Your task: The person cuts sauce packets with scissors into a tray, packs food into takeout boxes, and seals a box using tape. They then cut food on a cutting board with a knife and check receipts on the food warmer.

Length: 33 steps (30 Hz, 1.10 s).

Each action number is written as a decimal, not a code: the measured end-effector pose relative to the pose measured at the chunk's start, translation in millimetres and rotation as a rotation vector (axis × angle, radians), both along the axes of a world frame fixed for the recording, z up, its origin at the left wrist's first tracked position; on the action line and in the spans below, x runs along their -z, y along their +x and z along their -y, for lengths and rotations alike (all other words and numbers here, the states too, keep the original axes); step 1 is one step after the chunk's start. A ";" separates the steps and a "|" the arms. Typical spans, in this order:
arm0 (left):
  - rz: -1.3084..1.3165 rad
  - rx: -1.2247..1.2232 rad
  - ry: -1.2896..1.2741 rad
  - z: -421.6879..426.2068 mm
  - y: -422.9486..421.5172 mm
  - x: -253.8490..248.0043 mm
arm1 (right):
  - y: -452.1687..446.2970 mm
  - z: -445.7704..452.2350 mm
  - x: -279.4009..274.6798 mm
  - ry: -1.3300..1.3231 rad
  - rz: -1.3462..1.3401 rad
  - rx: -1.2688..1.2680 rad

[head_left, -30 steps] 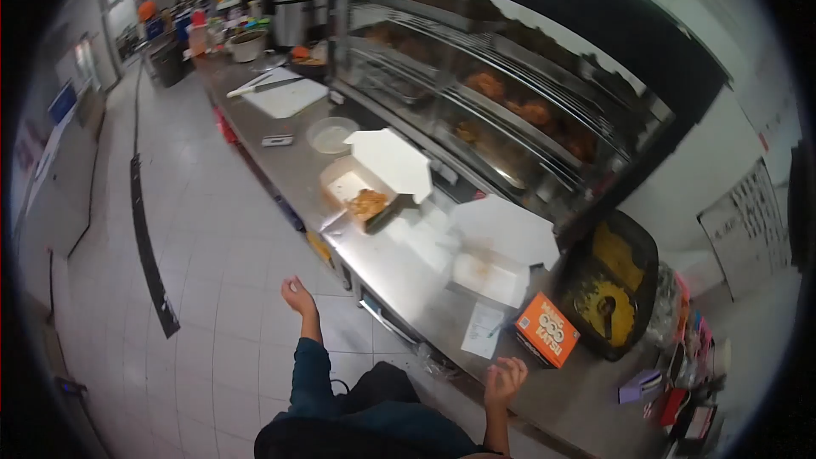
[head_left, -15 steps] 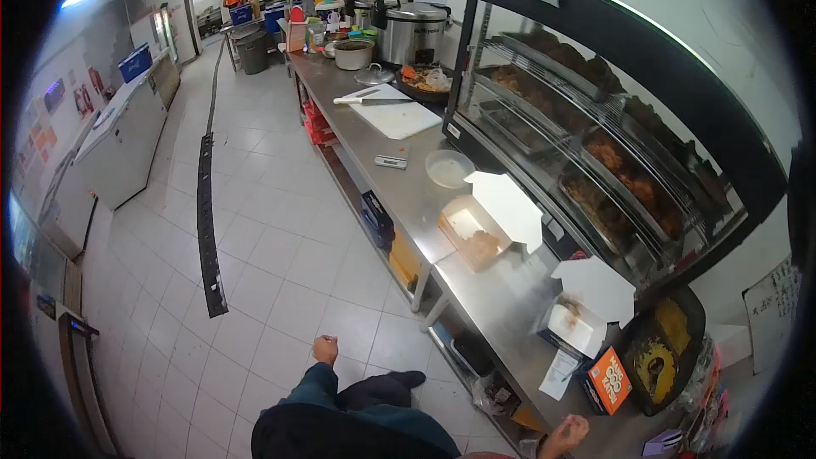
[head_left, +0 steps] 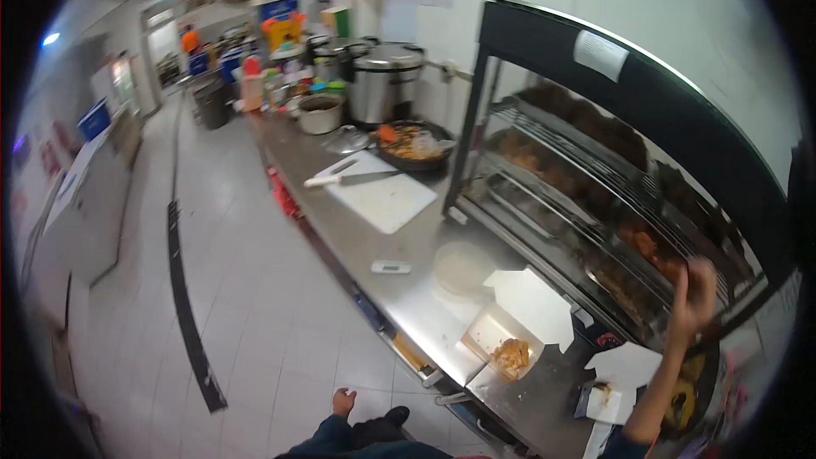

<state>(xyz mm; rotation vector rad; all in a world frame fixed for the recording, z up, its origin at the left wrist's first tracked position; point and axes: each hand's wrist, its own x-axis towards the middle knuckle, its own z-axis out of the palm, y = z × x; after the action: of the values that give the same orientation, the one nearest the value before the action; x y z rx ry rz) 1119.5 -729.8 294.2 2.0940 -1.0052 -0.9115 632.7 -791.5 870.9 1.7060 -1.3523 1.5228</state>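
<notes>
My right hand (head_left: 697, 297) is raised in front of the lower right of a glass food display cabinet (head_left: 629, 59); motion smears its fingers, and whether it touches the cabinet I cannot tell. Trays of fried, browned food (head_left: 637, 242) sit on the wire racks inside. Below on the steel bench, an open takeaway box (head_left: 489, 331) holds brown food pieces (head_left: 512, 359). Nearer my right forearm stands a second open takeaway box (head_left: 608, 404) with a little food in it. My left hand (head_left: 343, 403) hangs low over the floor, fingers curled, holding nothing visible.
Along the bench (head_left: 348, 238) lie a white cutting board (head_left: 382, 200) with a knife (head_left: 353, 178), a small digital scale (head_left: 390, 267) and a round plastic tub (head_left: 461, 269). Farther back are a pan of food (head_left: 415, 146) and a large cooker (head_left: 387, 85). A black strip (head_left: 183, 314) crosses the tiled floor.
My right hand has risen from the bench's near edge to the front of the cabinet. The view has turned right and moved, shifting the bench in the picture. My left hand stays low.
</notes>
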 end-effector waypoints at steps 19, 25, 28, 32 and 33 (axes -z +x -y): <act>0.018 0.396 0.108 81.9 43.2 41.3 | 28.6 273.1 -168.1 -0.054 -0.457 0.390; -0.011 0.460 0.034 101.3 30.6 51.9 | 31.9 271.6 -163.9 -0.065 -0.460 0.414; -0.043 0.471 -0.033 110.1 25.2 53.9 | 32.7 268.7 -163.7 -0.050 -0.452 0.413; -0.107 0.473 -0.156 113.7 20.1 57.3 | 33.1 267.1 -163.7 -0.030 -0.451 0.414; -0.103 0.482 -0.181 113.4 19.2 58.4 | 33.3 267.5 -163.0 -0.034 -0.451 0.411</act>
<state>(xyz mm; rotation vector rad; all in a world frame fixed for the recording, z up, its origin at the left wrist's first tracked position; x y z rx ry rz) 1138.7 -843.2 235.9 1.6640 -1.5106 -1.0980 666.0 -1059.0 1033.9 1.5100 -1.3153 0.8658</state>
